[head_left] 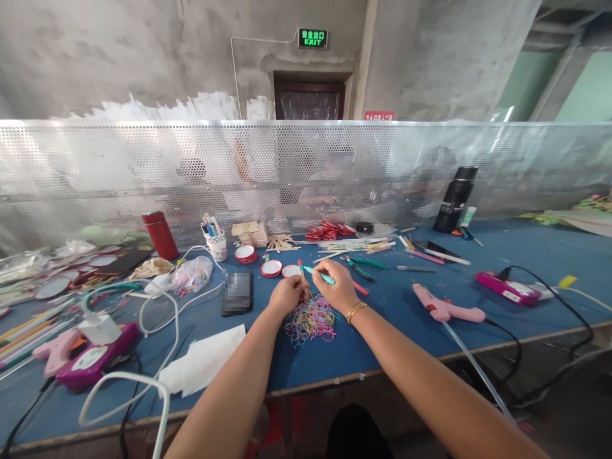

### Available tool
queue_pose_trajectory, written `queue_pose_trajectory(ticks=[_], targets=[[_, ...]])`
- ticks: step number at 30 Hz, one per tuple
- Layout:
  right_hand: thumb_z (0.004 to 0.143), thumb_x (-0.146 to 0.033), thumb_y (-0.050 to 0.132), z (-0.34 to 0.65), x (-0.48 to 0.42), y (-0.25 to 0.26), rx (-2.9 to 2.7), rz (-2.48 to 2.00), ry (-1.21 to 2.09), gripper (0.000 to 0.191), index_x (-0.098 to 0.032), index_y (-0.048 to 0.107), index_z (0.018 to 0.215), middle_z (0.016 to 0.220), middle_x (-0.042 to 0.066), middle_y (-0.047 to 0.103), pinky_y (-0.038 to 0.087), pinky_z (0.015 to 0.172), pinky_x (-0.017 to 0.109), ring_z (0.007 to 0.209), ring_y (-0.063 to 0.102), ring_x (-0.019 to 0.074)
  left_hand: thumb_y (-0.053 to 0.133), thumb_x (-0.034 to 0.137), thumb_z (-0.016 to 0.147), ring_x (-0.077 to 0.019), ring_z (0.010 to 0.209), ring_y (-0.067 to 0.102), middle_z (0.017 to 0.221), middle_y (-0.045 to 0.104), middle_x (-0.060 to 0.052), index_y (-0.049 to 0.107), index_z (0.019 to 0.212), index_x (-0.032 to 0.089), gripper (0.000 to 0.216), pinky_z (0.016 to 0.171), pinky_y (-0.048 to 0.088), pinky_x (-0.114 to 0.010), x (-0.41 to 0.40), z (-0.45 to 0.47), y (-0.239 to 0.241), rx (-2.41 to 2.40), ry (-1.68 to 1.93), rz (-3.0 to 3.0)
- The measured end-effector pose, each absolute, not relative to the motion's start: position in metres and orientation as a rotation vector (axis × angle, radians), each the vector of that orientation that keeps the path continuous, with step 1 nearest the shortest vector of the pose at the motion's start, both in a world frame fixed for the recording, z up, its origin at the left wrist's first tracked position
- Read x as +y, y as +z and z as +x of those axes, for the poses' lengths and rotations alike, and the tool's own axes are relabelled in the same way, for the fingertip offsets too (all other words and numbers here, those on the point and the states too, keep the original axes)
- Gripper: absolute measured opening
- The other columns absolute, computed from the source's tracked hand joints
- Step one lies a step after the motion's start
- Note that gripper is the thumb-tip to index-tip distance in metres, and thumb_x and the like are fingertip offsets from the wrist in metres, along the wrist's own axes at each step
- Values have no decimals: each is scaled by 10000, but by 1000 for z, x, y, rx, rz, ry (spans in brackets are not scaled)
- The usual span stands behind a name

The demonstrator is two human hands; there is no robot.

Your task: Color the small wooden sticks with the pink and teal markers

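Note:
Both hands meet at the middle of the blue table, just above a heap of thin coloured rubber bands. My left hand is closed around the lower end of a reddish stick that points up and away. My right hand is closed on a teal stick that pokes out to the left of its fingers. A gold bracelet sits on the right wrist. A second red stick lies right of the right hand.
A pink glue gun with a clear glue stick lies right; a magenta device beyond it. Left are a phone, white paper, cables, another glue gun. Behind: pliers, red cups, pen cup, red flask, black flask, perforated screen.

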State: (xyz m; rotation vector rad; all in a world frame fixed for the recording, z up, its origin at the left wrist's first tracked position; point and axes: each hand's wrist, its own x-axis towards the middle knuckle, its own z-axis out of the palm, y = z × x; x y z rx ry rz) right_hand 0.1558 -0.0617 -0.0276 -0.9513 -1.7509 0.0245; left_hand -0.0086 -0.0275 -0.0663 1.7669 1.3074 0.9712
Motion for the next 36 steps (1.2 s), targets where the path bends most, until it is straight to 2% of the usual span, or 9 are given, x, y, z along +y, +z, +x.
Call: queue_pose_trajectory(ticks=[32,36], targets=[[836,-212,531,157,-59,-31,-1746,-952,-46,165,-225,502,674,648,-1,565,410,660,280,655,537,167,570,329,857,-124,578,614,675,693,-28,641,789,184,175,595,481,-220,-25,-8,-70,1274,980,1731],[903,-260,496,159,-56,-33,-1704,-940,-41,141,-227,580,794,765,28,649,455,738,293,748,603,184,571,307,859,-126,587,628,697,701,-34,643,797,188,153,597,489,-222,-25,-8,-70,1242,974,1708]])
